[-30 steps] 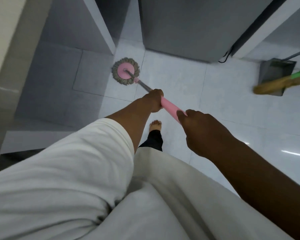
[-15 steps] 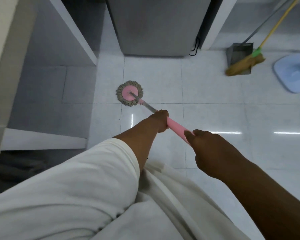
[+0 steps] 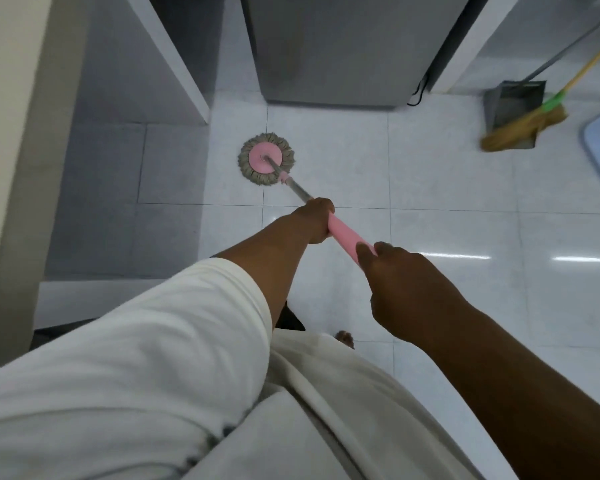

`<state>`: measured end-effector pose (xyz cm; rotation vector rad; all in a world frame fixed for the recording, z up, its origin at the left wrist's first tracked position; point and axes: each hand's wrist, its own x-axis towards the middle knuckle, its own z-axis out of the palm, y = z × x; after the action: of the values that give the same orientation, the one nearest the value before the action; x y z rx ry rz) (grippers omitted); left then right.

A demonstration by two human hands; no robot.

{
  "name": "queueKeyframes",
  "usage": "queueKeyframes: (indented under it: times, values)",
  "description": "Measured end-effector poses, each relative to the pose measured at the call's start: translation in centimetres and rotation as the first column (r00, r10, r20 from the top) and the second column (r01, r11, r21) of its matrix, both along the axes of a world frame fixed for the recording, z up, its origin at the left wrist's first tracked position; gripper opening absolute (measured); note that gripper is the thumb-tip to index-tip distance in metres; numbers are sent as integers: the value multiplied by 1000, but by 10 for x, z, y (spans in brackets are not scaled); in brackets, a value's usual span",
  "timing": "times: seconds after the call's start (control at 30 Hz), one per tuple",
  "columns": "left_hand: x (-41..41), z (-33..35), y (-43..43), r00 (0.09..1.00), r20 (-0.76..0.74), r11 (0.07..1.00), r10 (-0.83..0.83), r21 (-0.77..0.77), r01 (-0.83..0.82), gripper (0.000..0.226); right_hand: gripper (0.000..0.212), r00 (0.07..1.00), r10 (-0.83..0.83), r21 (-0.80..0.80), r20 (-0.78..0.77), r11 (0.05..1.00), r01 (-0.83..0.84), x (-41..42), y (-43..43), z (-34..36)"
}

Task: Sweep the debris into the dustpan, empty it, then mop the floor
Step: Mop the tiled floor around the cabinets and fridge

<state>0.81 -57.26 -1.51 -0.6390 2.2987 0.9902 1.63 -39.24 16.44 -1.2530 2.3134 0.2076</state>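
Head view: mopping stage. Left hand [image 3: 314,220] curled round the mop handle [image 3: 347,237] at the front of its pink grip; right hand [image 3: 406,289] closed on the rear end, fingers [image 3: 366,252] wrapped over it. Grips spaced apart, probably for leverage and steering. Mop head [image 3: 266,159] flat on the white floor [image 3: 447,188], well ahead of the left fingers. Dustpan [image 3: 513,102] and broom [image 3: 523,124] far right of the fingers, propped together, apparently done with.
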Motion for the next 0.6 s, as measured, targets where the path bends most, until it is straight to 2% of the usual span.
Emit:
queueKeyframes:
  times: [0.17, 0.27, 0.37, 0.6]
  values:
    - [-36, -10, -95, 1000, 7, 999, -30, -27, 30, 47, 49, 1000, -7, -47, -28, 999, 6, -31, -91, -17]
    - [-55, -15, -148, 996, -8, 989, -83, -122, 82, 50, 48, 999, -26, -51, -35, 998, 25, -47, -144, -29]
    - [-69, -20, -188, 999, -2, 985, -51, -163, 50, 51, 45, 998, -45, -55, -41, 998, 43, -59, -182, -40]
    - [-74, -22, -192, 987, 29, 975, -160, -152, 163, 50, 42, 995, -98, -50, -22, 994, 97, -55, -185, -43]
